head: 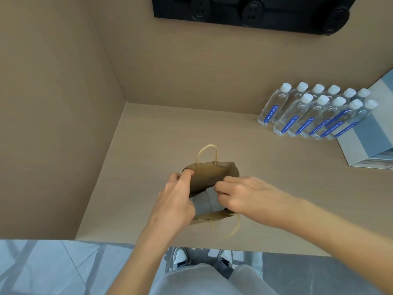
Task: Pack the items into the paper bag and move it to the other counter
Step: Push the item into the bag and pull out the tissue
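A small brown paper bag [209, 174] with twisted paper handles stands open on the beige counter [265, 184], near its front edge. My left hand [177, 196] grips the bag's left rim with the fingers curled over it. My right hand [240, 195] pinches the right rim, fingertips reaching into the opening. Inside the bag a grey item [205, 202] shows between my hands; what it is cannot be told. One handle sticks up at the far side, the other hangs down toward me.
Several clear water bottles [314, 112] with white caps and blue labels stand in two rows at the back right. A grey-and-white box [370, 141] sits beside them at the right edge. A wall rises on the left, a black socket strip [253, 12] above.
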### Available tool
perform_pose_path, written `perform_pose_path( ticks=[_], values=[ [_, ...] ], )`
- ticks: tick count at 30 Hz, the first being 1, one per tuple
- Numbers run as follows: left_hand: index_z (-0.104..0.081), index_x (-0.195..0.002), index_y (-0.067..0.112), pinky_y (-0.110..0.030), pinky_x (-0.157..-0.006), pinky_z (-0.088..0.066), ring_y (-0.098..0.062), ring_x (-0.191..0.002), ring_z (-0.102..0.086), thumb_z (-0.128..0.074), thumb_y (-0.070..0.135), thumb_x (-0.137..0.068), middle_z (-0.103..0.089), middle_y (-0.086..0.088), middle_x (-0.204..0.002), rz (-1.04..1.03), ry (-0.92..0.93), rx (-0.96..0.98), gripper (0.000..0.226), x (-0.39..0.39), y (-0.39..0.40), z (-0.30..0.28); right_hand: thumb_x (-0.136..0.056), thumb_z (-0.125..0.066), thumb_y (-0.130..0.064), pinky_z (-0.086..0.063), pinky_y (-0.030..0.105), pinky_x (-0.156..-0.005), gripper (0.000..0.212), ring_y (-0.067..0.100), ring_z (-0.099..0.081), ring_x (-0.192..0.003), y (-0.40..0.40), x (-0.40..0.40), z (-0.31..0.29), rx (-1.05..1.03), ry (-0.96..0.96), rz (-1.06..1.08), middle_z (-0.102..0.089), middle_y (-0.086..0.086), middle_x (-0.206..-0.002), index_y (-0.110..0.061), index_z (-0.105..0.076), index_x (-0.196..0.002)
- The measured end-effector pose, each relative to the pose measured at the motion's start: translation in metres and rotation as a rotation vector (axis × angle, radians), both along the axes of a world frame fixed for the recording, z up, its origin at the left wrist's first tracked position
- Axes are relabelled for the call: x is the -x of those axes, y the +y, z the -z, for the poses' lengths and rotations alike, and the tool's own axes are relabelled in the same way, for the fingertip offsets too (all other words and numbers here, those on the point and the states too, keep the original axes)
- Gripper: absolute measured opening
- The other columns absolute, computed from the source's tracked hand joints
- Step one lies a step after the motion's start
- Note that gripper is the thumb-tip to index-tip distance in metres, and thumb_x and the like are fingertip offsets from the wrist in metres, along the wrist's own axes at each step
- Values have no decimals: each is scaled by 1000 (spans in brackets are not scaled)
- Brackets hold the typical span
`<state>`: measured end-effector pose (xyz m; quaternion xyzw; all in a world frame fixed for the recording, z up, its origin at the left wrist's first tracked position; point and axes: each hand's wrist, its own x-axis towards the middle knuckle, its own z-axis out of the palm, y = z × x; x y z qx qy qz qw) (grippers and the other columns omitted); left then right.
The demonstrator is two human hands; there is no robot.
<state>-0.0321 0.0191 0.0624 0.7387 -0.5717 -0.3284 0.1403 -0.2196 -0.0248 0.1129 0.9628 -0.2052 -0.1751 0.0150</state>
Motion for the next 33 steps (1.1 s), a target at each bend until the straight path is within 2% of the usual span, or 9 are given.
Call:
perform_pose_path(
  ticks=[5, 10, 16, 19, 22, 25, 28, 31, 33],
  values=[
    [-37, -134, 35, -37, -74, -47, -26, -85, -48, -45, -3, -78, -41, 1, -131, 13, 13, 27, 68, 1, -1, 0, -91, -62, -12, -48, 35, -62, 25, 33, -68, -94, -27, -42, 30, -37, 436, -3, -66, 10, -112, -10, -64, -115],
    [-34, -128, 39, -44, -81, -51, -27, -86, -47, -43, -3, -76, -38, 5, -132, 32, 56, 29, 68, 4, 0, 4, -95, -56, -21, -47, 37, -78, 24, 26, -63, -108, -24, -60, 78, -49, 699, -144, -66, 5, -120, -14, -64, -117],
    [-32, -129, 39, -46, -83, -52, -31, -96, -55, -44, -3, -76, -39, 6, -131, 40, 73, 25, 69, 2, 0, 8, -94, -58, -21, -51, 37, -86, 23, 23, -63, -110, -23, -60, 104, -11, 724, -225, -69, 0, -118, -18, -68, -115],
    [-34, -130, 39, -44, -83, -51, -33, -100, -56, -44, -1, -76, -40, 6, -131, 60, 75, 47, 68, 1, -1, 8, -93, -59, -16, -49, 36, -74, 18, 25, -67, -99, -29, -60, 96, -75, 601, -96, -70, 4, -108, -14, -67, -108],
    [-37, -128, 37, -45, -83, -52, -33, -102, -57, -46, -1, -76, -42, 3, -130, 63, 82, 61, 65, -2, -3, 6, -90, -58, -9, -47, 32, -60, 14, 25, -66, -78, -36, -61, 68, -247, 284, 203, -70, 5, -89, -15, -67, -99],
    [-40, -130, 35, -45, -84, -53, -31, -104, -57, -47, 1, -78, -43, 3, -132, 61, 77, 59, 62, -8, -6, 4, -86, -59, -15, -34, 27, -47, 15, 19, -57, -64, -38, -47, 30, -363, -51, 414, -58, -2, -71, -26, -58, -75],
    [-43, -134, 35, -42, -91, -51, -27, -115, -54, -54, 10, -82, -37, 6, -143, 109, 72, 45, 58, -14, -8, 0, -81, -64, -24, -31, 25, -48, 21, 7, -45, -57, -36, -27, -7, -495, -284, 616, -55, -1, -71, -22, -55, -62],
    [-48, -134, 39, -36, -106, -40, -17, -142, -30, -65, 22, -79, -19, 8, -157, 186, 185, 9, 60, -20, -8, -11, -80, -67, -19, -37, 28, -60, 7, 10, -49, -65, -33, -13, -31, -709, -553, 785, -63, 8, -88, -14, -69, -75],
    [-52, -131, 40, -29, -109, -30, -9, -145, -18, -69, 26, -79, -15, 11, -158, 222, 285, 17, 57, -22, -7, -22, -80, -68, -15, -34, 31, -60, 12, 15, -47, -66, -32, -6, -39, -820, -693, 861, -58, 16, -77, -3, -66, -79]
  ],
)
